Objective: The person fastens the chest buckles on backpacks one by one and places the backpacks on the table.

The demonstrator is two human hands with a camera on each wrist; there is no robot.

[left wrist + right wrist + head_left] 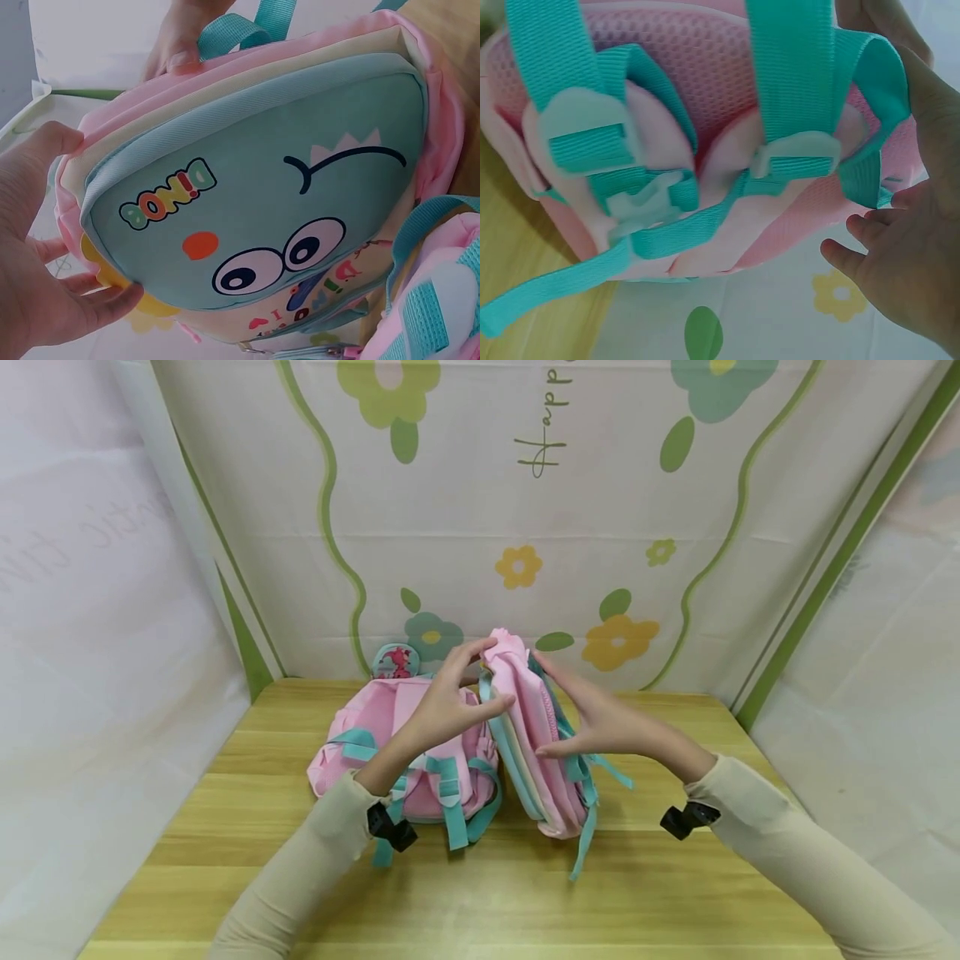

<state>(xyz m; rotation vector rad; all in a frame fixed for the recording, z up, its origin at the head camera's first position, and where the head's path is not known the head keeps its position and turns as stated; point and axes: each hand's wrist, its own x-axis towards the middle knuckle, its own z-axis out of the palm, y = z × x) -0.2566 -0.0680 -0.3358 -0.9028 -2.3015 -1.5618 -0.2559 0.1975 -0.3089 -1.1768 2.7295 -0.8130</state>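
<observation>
A pink backpack (532, 735) with a pale teal dinosaur-face front pocket (255, 195) stands edge-on and tilted on the table, between both hands. My left hand (446, 697) holds it on the pocket side, fingers at the far end and thumb nearer along the edge. From the strap side, my right hand (600, 718) holds the same bag, its thumb along the pink edge and fingertips by the far end. Teal webbing straps (795, 75) with pale buckles (589, 127) hang across the mesh back panel (682, 60).
A second pink backpack (390, 702) lies to the left with its teal straps upward. Behind it pokes up a small round teal piece (396, 662) with a red-pink figure. The wooden table (675, 877) ends at a flowered cloth backdrop (450, 510), with cloth at both sides.
</observation>
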